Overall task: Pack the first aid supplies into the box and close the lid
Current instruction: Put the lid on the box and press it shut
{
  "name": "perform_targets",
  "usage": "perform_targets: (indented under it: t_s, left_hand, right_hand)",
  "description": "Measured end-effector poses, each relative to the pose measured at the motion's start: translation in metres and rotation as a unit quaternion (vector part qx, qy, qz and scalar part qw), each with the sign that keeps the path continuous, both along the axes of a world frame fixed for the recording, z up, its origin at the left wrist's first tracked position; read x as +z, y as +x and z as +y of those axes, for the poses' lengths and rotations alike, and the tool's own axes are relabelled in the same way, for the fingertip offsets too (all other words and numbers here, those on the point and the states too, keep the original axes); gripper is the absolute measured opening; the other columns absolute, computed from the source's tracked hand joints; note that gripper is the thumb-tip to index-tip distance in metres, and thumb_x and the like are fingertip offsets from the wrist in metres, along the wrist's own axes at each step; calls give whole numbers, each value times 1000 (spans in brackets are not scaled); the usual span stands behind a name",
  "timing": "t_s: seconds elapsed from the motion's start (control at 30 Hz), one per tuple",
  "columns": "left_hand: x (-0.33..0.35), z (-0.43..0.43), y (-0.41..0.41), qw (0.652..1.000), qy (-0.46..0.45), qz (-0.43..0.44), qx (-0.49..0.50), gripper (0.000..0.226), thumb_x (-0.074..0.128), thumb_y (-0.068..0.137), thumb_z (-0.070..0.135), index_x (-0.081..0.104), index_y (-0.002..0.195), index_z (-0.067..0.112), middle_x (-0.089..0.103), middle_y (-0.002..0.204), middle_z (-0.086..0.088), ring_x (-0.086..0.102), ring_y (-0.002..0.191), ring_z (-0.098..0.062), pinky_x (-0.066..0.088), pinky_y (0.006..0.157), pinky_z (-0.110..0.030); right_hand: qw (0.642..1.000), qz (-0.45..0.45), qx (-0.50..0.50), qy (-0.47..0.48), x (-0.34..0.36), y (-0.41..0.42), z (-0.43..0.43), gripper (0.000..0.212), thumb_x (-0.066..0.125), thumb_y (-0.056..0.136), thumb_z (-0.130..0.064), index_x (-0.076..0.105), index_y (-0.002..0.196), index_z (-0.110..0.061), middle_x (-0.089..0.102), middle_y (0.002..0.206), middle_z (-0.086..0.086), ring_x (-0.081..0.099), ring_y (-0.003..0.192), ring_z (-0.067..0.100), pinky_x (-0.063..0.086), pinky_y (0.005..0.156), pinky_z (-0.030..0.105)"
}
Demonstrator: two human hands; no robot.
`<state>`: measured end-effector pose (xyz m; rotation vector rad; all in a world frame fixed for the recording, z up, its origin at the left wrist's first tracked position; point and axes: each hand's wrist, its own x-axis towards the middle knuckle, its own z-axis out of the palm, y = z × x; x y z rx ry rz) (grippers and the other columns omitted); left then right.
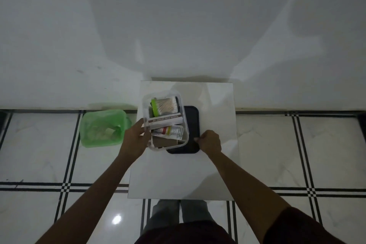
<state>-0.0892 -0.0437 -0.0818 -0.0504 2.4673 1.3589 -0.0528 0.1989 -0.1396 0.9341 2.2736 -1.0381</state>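
The clear box (165, 122) sits on the far left part of the white table (215, 164), partly overlapping a dark lid (192, 125) that lies flat just to its right and under its right edge. Inside the box, from far to near: a pack of cotton swabs (165, 105) with a green end, a long white carton (166, 121) with a brown stripe, a tube (171, 131) with red and yellow marks, and a brown card piece (163, 141) at the near end. The box is open; the lid is not on it.

The left hand (135, 137) holds the box's left wall near its near corner, its grip closed on the rim with the thumb over the edge. The right hand (210, 141) rests at the lid's near right corner, fingers curled tight; its grip pinches the lid's edge, though the fingertips are too small to see clearly.

On the tiled floor (39, 154) to the left of the table stands a green bin (103, 128) with pale scraps inside. A white wall (178, 25) rises behind the table.
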Motion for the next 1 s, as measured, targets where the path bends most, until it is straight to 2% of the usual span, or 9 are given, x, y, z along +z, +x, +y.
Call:
perform_targets:
  t_s: [0.1,0.23,0.33,0.43,0.57,0.67,0.73,0.83,1.0]
  left_hand:
    - [1,-11,-3,1000,-10,0,-3,40,50,91,1,55,124,23,69,100,-1,65,72,9,60,66,-41]
    - [-5,-8,-2,1000,-2,-12,-6,39,49,89,-4,55,124,12,71,101,-7,64,70,13,60,65,-42]
    - [-6,0,2,999,23,-6,-21,35,50,87,11,54,117,28,71,97,-4,69,72,-1,60,64,-48]
    - [-12,9,-1,999,32,-15,-32,34,48,84,21,53,115,34,72,96,-5,72,78,-25,59,63,-51]
    - [-14,23,-5,998,36,-19,-56,36,47,85,20,56,119,26,72,95,-2,70,76,-11,60,65,-48]
    - [-17,27,-5,997,38,-36,-57,35,49,85,23,55,107,49,72,91,2,70,76,-4,61,64,-45]
    - [-21,27,-4,995,57,-80,-35,37,56,85,25,55,106,55,73,97,-2,72,79,-13,61,65,-45]
    - [-19,33,0,999,20,-35,33,29,60,90,25,60,119,23,72,99,-7,68,86,-20,57,73,-36]
    - [-8,38,2,994,40,-41,89,35,51,91,38,71,79,11,70,73,-10,65,73,-30,55,69,-45]
  right_hand:
    - [1000,10,-9,-13,-3,-1,0,43,59,88,-12,41,50,-12,42,52,-1,43,50,11,43,62,28]
    - [987,47,-114,-102,-2,5,15,15,48,94,-14,51,82,-6,52,75,3,54,79,21,53,83,42]
    - [968,76,-175,-161,8,9,34,23,58,87,-30,55,97,-9,61,97,9,61,93,26,56,84,52]
    - [964,100,-134,-206,48,4,41,32,67,85,-33,58,109,-13,64,101,9,63,94,25,58,82,44]
    - [975,199,-19,-95,90,-8,32,16,64,87,-22,66,93,-7,64,78,3,60,70,14,46,59,12]
    - [961,275,3,-42,114,-11,8,9,65,85,-14,64,92,-9,57,62,-6,53,50,2,40,47,4]
    - [951,304,47,-30,120,-9,-17,10,64,84,-15,62,93,-11,58,60,-7,55,47,1,44,47,6]
    - [936,332,114,19,108,-2,-58,17,63,85,-24,59,93,-9,67,72,4,63,60,13,55,58,22]
    - [909,363,193,70,81,4,-100,16,58,89,-22,63,93,-8,71,77,9,67,71,23,58,73,39]
